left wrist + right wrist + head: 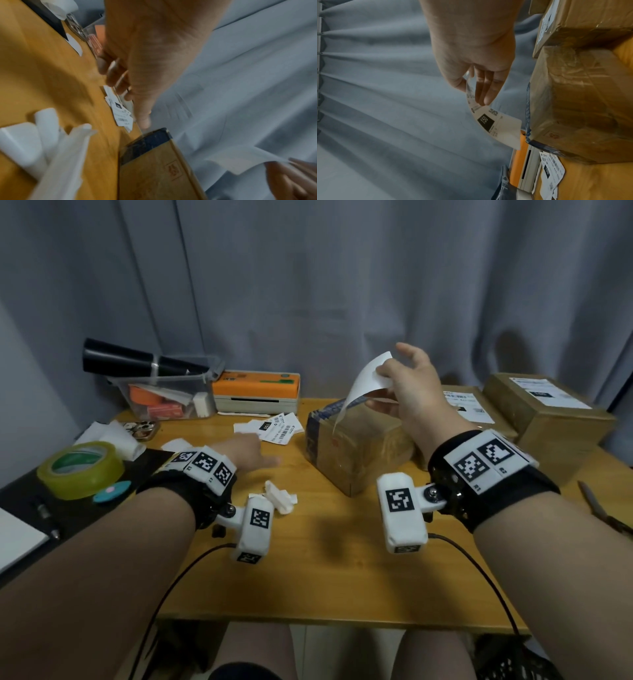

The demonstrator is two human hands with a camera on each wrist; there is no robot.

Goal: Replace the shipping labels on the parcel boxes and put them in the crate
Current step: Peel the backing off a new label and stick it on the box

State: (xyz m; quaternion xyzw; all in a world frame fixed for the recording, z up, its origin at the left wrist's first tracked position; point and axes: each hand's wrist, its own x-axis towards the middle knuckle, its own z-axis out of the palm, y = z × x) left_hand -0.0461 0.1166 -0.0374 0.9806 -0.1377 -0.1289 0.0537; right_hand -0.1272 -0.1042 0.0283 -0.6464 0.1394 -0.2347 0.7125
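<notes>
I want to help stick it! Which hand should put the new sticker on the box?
The right hand, probably. It already pinches the label just above the bare box. The left hand rests open on the table, beside the loose labels, holding nothing.

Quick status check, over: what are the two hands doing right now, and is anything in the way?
Right hand pinches label, lifted above bare-topped parcel box. Left hand open, low beside loose labels. Nothing blocking box top.
</notes>
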